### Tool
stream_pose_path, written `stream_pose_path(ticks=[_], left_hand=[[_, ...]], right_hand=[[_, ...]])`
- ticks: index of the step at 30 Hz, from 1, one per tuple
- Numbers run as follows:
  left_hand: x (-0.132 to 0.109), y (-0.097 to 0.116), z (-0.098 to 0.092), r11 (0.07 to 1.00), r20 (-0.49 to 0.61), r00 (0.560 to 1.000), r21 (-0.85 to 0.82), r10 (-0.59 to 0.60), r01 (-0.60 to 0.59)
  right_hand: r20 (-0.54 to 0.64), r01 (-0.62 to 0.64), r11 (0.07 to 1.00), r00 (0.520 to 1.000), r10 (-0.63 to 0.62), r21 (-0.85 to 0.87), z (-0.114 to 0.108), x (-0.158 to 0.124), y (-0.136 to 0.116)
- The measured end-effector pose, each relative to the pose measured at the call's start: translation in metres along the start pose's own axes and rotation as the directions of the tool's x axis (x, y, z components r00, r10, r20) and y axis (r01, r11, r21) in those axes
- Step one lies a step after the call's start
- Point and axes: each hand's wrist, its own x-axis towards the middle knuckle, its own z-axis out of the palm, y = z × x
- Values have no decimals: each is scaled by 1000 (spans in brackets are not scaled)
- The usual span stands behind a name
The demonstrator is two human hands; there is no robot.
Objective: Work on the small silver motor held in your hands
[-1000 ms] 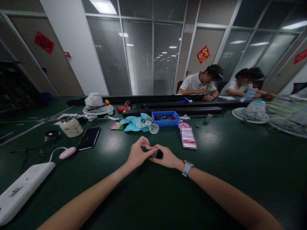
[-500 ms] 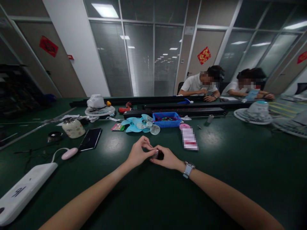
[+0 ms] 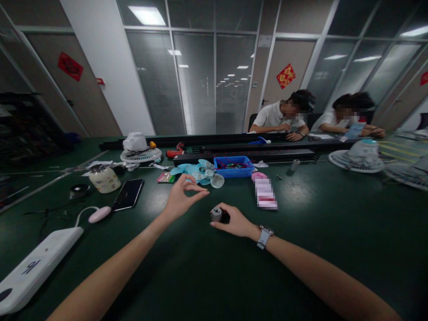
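Observation:
My right hand point(image 3: 236, 221) rests on the dark green table point(image 3: 207, 276), closed around a small silver cylindrical motor point(image 3: 216, 214) that stands upright at its fingertips. My left hand point(image 3: 182, 197) is lifted above the table to the left of the motor, apart from it. Its thumb and forefinger are pinched together; whether anything tiny sits between them I cannot make out. A watch is on my right wrist.
Pale blue fan blades point(image 3: 197, 171) and a blue tray point(image 3: 232, 165) of small parts lie beyond my hands. A black phone point(image 3: 128, 194), a pink oval device point(image 3: 99, 214), a white box point(image 3: 36, 263) and a jar point(image 3: 104, 178) are at the left. Two people sit at the far side.
My left hand has left the motor and risen up and to the left, still pinched. My right hand keeps the motor in the same spot.

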Motion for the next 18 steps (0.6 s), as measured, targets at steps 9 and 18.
stream_pose_path(ticks=[9, 18], left_hand=[[-1, -86, -31, 972, 150, 972, 176, -183, 156], [-5, -93, -38, 959, 156, 969, 238, -191, 151]], right_hand=[[14, -30, 999, 999, 30, 15, -2, -1, -4], [17, -33, 999, 999, 32, 18, -1, 0, -1]])
